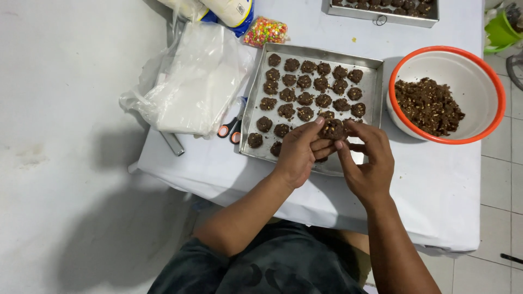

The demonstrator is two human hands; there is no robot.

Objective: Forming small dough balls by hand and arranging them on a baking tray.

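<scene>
Both hands meet at frame centre: left hand (298, 154) and right hand (366, 158) pinch one dough lump (332, 129) between fingertips. Lump is roundish, no clear long axis, flat face upward. It hovers over the metal tray (375, 87)'s lower edge; orange-rimmed bowl (493, 71) at right.

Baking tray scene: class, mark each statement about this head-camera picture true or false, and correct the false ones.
1. Both hands hold one dough lump above the metal tray. True.
2. The orange-rimmed bowl is empty. False: it holds dark dough.
3. Scissors lie left of the tray. True.
4. The tray is filled edge to edge. False: its near right part is bare.
5. The left hand rests flat on the table. False: it is raised, its fingers on the lump, opposite the right hand.
</scene>
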